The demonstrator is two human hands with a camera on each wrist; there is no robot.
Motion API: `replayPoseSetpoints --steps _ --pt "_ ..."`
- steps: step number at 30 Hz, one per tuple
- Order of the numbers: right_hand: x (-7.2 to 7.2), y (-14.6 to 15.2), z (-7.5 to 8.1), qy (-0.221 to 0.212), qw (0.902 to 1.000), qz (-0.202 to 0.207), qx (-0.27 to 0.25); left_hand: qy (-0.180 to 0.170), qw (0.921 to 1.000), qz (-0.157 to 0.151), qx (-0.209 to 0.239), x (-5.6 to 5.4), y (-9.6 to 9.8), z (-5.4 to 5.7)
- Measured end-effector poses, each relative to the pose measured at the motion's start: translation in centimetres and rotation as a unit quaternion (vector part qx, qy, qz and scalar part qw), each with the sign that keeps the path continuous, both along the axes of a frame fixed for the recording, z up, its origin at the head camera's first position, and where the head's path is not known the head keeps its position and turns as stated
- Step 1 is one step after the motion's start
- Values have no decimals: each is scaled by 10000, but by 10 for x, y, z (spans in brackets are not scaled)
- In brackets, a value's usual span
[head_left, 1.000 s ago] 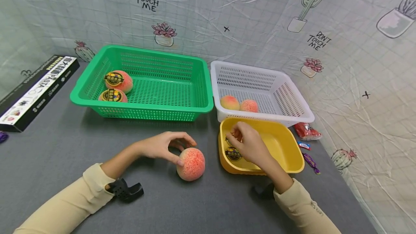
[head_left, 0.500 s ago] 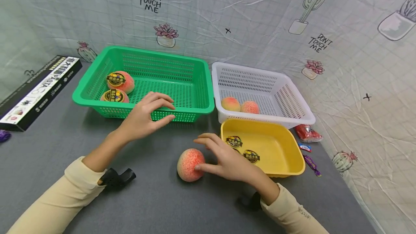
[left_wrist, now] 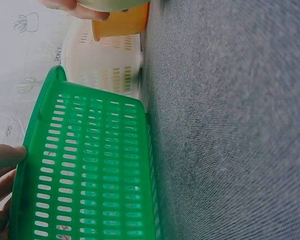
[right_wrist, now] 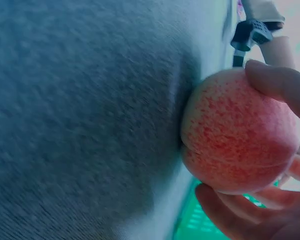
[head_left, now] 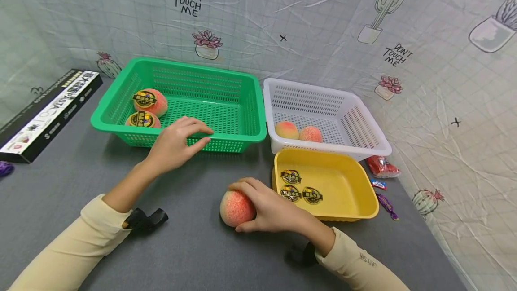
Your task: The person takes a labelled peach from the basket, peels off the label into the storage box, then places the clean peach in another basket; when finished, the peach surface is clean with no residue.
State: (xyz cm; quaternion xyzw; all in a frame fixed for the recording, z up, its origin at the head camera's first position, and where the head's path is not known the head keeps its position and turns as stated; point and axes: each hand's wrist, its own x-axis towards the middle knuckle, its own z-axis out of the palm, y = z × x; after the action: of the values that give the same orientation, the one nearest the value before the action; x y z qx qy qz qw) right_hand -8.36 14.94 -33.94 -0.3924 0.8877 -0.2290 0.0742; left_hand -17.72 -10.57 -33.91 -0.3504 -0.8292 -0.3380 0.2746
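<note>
My right hand (head_left: 268,206) grips a red-and-yellow peach (head_left: 235,210) on the grey table, in front of the yellow tub (head_left: 343,192). In the right wrist view, thumb and fingers curl round both sides of the peach (right_wrist: 229,132), which sits against the cloth. My left hand (head_left: 175,143) hovers at the front rim of the green basket (head_left: 194,137), holding nothing, its fingers loosely bent. The left wrist view has its thumb right at the rim of that basket (left_wrist: 90,160). Inside the tub lie three round black-and-gold labels (head_left: 313,195).
Two labelled peaches (head_left: 150,102) lie in the green basket's left end. A white basket (head_left: 365,122) behind the tub holds two unlabelled peaches (head_left: 310,134). Sweets in wrappers (head_left: 386,203) and a red packet (head_left: 382,166) lie at right. A black pasta box (head_left: 50,111) lies far left.
My left hand has let go of the peach and moved up-left to the green basket's rim. My right hand has come out of the yellow tub and taken hold of the peach.
</note>
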Motion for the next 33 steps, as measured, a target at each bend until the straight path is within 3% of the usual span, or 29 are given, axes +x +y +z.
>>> replayPoseSetpoints --steps 6,10,13,17,22,28,33 --pt "6 3 11 -121 9995 36 -290 -70 10000 50 -43 1 0 0" --pt "10 12 37 188 9982 67 -564 -122 9999 69 -47 1 1 0" --pt "5 25 59 656 9954 -60 -701 -161 9998 79 -39 0 0 1" --pt "-19 52 79 1195 9881 -458 -852 -183 9998 103 -20 0 0 0" --pt "-65 99 86 1453 9749 -1410 -928 -163 9998 132 -17 0 0 0" --pt "-109 159 78 949 9505 -2859 -759 -100 9999 126 -5 1 0 0" --pt "-129 197 62 458 9431 -3254 -504 -25 9999 108 -3 0 1 0"
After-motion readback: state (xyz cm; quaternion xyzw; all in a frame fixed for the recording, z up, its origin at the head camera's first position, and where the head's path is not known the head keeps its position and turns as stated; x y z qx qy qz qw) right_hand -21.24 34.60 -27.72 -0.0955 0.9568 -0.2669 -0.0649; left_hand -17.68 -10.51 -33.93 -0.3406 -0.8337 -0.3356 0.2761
